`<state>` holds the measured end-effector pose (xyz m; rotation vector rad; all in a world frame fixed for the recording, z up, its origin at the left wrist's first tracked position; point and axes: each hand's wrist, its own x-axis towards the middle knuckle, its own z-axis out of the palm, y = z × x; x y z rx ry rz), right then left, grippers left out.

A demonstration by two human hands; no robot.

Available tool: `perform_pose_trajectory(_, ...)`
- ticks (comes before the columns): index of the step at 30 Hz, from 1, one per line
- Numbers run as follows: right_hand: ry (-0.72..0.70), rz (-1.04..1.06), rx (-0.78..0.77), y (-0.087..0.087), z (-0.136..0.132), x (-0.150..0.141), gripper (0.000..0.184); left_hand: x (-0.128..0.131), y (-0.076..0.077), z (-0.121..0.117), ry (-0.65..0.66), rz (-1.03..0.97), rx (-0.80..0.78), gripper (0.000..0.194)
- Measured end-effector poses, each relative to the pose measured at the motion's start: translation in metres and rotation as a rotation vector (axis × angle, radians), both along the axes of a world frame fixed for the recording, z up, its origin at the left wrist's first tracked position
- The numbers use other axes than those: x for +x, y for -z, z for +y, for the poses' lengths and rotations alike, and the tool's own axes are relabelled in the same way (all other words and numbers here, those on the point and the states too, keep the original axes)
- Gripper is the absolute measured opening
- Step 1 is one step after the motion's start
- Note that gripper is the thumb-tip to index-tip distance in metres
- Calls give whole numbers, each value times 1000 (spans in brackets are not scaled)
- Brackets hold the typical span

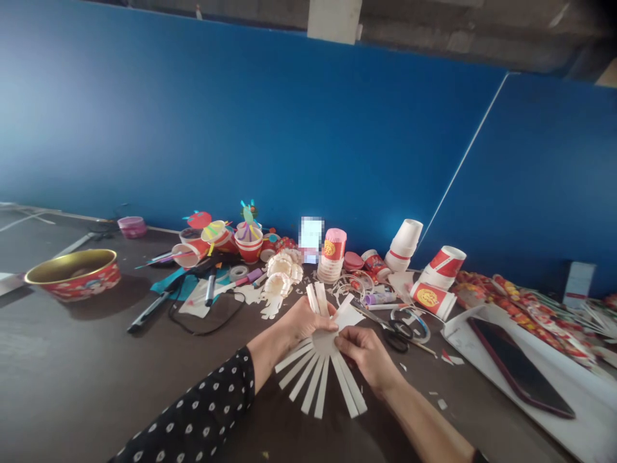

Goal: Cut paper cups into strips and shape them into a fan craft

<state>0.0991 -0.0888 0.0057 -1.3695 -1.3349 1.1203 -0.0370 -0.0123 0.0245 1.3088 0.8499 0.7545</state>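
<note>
A white paper cup (324, 344), cut into long strips that fan out from its round base, is between my two hands above the table. My left hand (306, 319) grips it from the upper left, with the thumb pressed on the base. On the other side, my right hand (362, 355) pinches it near the root of the strips. Most strips point down and outward, while a few stand up past my left fingers. Just beyond my right hand lie black-handled scissors (399, 334) and a roll of clear tape (424, 328).
Stacked paper cups (332, 254) line the blue wall (289, 128). Markers (211, 287), a cutter knife (154, 307) and paper scraps lie around. A red and gold bowl (77, 283) stands left. At right, a phone (520, 366) rests in a white tray (578, 402).
</note>
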Motion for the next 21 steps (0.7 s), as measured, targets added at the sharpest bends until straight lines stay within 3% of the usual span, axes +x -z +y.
perform_pose_trajectory(5,19,16,-38,-1,1,2,29,-6,2,6,33,-13,36,32)
perform_pose_trajectory(11,262,96,16,-1,3,12,28,-17,-3,22,-282,15,190,61)
perform_pose_trajectory(14,376,130,68,-1,4,16,29,-18,-3,21,-411,11,182,68)
perform_pose_trajectory(17,428,147,100,-2,5,18,33,-10,-3,10,-321,-73,-10,70)
perform_pose_trajectory(21,402,105,106,-1,5,16,32,2,2,-3,-55,-244,-104,42)
